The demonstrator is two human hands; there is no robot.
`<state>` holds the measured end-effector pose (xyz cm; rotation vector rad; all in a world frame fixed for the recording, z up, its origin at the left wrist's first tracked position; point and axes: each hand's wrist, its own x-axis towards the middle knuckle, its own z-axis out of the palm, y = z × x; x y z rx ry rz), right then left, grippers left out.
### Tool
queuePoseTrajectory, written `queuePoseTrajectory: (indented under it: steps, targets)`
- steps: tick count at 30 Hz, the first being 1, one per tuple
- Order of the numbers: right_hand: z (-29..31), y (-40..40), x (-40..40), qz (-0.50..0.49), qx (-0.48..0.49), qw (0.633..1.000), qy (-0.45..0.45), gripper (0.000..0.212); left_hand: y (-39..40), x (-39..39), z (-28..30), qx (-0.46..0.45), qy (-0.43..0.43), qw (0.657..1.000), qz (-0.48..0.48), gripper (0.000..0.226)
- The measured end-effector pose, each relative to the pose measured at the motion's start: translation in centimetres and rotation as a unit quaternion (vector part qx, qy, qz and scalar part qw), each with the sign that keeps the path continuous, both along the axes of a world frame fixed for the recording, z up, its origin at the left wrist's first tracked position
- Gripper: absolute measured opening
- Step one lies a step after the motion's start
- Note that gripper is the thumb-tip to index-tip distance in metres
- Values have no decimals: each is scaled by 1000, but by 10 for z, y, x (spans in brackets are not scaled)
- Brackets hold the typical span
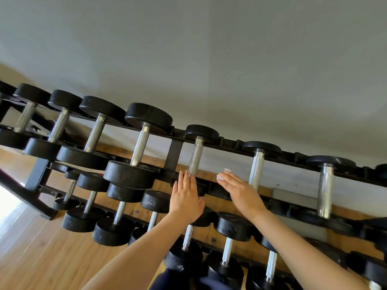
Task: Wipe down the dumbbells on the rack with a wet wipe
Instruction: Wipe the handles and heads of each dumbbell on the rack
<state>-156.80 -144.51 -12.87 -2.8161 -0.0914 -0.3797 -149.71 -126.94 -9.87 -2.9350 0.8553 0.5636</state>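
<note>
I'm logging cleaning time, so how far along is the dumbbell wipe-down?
Nothing looks visibly finished; no dumbbell shows wet streaks. In hand: the right hand has the white wet wipe under its fingertips, and the left hand reaches flat toward a top-row dumbbell handle. Left: apparently every dumbbell on the black rack.

Matt black dumbbell heads point(129, 174) carry shiny knurled metal handles point(139, 145) above a glossy wood floor point(37, 256).
</note>
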Motion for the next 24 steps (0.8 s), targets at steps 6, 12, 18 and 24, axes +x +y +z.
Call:
queuePoseTrajectory:
  steps: [6,12,18,24]
  targets:
    - [18,0,-33,-85,0,996,6,64,3,-9,13,-11,-22,997,-79,80]
    - [40,-6,-71,-170,-19,985,24,59,-15,-20,31,-33,-34,987,-154,78]
    - [55,-24,-75,-203,-15,979,10,57,-35,-37,36,-44,-23,986,-159,78]
    - [57,-54,-64,-179,18,984,3,60,-68,-32,39,-19,-46,986,-160,77]
